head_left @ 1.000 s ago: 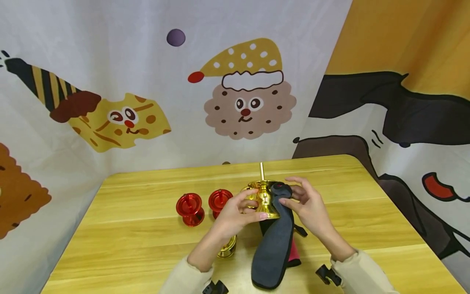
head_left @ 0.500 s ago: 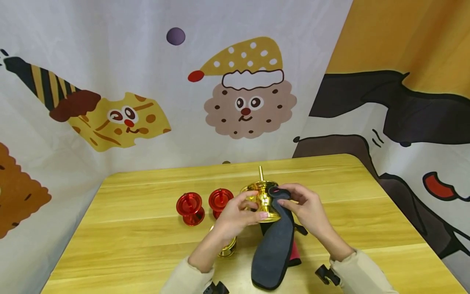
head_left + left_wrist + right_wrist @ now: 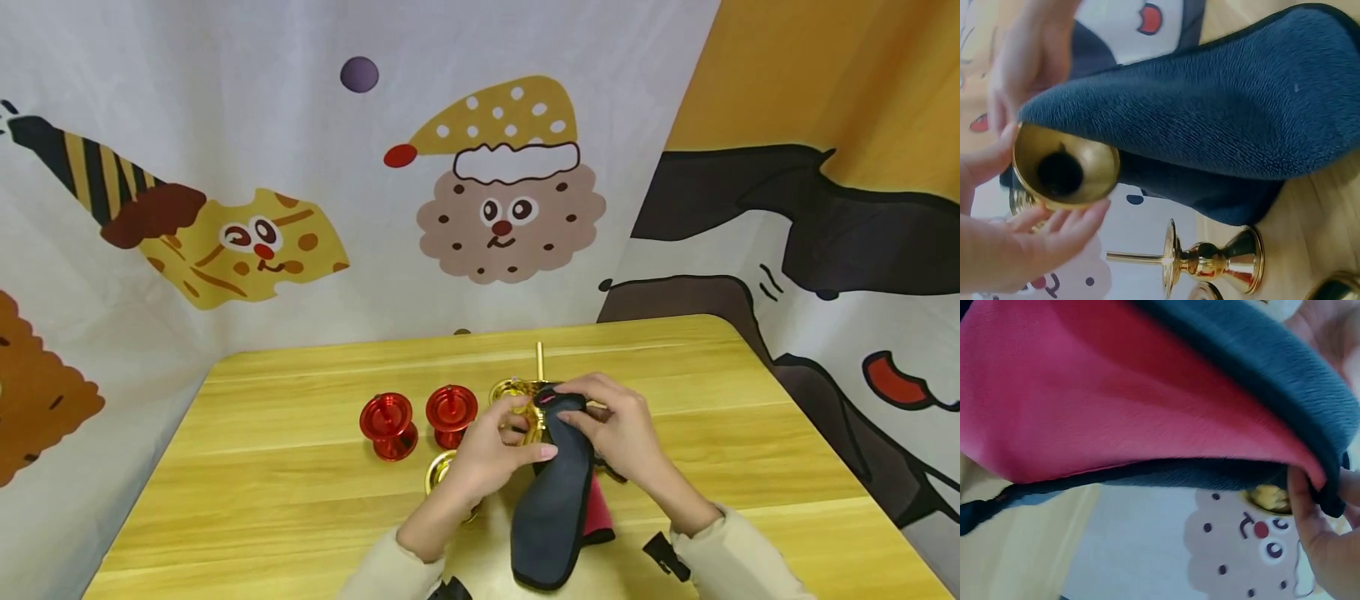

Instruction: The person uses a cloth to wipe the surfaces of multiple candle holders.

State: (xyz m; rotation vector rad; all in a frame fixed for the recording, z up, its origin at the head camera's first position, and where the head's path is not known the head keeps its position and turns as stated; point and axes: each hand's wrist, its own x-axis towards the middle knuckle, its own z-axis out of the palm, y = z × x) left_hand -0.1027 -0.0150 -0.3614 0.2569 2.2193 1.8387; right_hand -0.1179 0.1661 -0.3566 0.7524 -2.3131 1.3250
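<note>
My left hand (image 3: 487, 458) holds a gold candlestick (image 3: 1100, 165) with a thin upright stem at its top. The left wrist view looks into its hollow base. My right hand (image 3: 618, 425) pinches the upper end of a dark blue-grey cloth (image 3: 551, 525) and presses it around the candlestick's right side. The cloth hangs down in a long flap, with black edging and a pink reverse face (image 3: 1116, 406). Much of the candlestick's body is hidden behind the cloth and fingers. My left thumb lies against the cloth.
Two red candlesticks (image 3: 387, 425) stand left of my hands on the wooden table (image 3: 285, 500). One gold candlestick (image 3: 441, 468) is partly hidden by my left forearm; another gold rim (image 3: 508, 388) shows behind my left hand. A cartoon-print curtain (image 3: 300, 150) hangs behind the table.
My right hand has moved left and slightly down, bringing the cloth further across the gold candlestick. The candlestick has dropped slightly, its stem tilting and then straightening.
</note>
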